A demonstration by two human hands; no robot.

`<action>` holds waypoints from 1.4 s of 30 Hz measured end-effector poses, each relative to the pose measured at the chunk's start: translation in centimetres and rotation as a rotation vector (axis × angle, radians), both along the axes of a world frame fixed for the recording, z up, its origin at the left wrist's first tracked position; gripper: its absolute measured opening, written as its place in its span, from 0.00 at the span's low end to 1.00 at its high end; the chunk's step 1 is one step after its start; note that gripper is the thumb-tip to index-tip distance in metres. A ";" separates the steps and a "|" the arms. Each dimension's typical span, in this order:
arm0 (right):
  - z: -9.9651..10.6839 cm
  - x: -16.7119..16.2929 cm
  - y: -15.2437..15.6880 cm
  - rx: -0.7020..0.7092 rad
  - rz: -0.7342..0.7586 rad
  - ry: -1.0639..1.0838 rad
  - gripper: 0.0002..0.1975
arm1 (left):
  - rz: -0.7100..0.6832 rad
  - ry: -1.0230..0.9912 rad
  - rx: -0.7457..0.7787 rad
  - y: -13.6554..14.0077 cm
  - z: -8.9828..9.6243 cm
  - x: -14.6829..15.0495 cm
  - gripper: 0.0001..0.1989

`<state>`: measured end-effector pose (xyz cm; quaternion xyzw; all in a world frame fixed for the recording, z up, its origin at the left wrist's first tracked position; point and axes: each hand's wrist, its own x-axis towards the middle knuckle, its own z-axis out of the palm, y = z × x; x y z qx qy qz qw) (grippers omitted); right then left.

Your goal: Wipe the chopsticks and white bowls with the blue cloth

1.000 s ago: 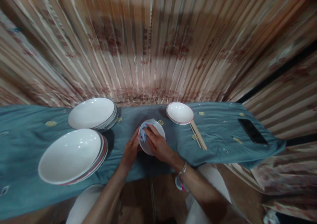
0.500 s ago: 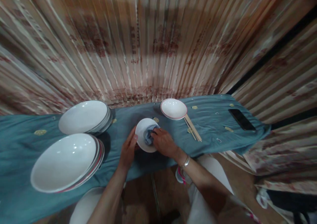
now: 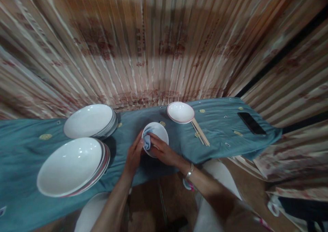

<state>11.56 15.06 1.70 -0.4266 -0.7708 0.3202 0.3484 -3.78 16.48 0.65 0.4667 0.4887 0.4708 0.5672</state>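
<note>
Right hand (image 3: 164, 150) of the person grips a crumpled light-blue fabric cloth (image 3: 147, 141) and presses it to the inner left wall of a small, round, white ceramic-looking bowl (image 3: 162, 133). Left hand (image 3: 133, 154) clasps the bowl from its left, thumb at the rim beside the cloth, the other fingers partly hidden. Half a second ago the cloth was at the bowl's right side; now the right part of the inside is uncovered, so the wiping seems to be travelling around the inside. The bowl is over the near middle of a table spread with teal patterned fabric (image 3: 217, 139); whether it rests there cannot be told. To its right, unmoved, a white bowl with a thin red rim (image 3: 180, 111) sits beside pale wooden chopsticks (image 3: 201, 133)
</note>
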 end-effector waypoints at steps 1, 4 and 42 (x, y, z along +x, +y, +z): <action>-0.2 0.0 0.1 0.035 -0.020 -0.049 0.20 | -0.001 0.005 0.010 0.0 0.0 0.0 0.27; -0.8 0.4 0.5 0.164 -0.114 -0.240 0.23 | -0.016 -0.007 0.023 -0.3 0.3 0.2 0.28; -0.9 0.1 -1.1 -0.112 0.008 0.325 0.15 | -0.053 -0.001 0.081 -0.3 -0.4 0.0 0.29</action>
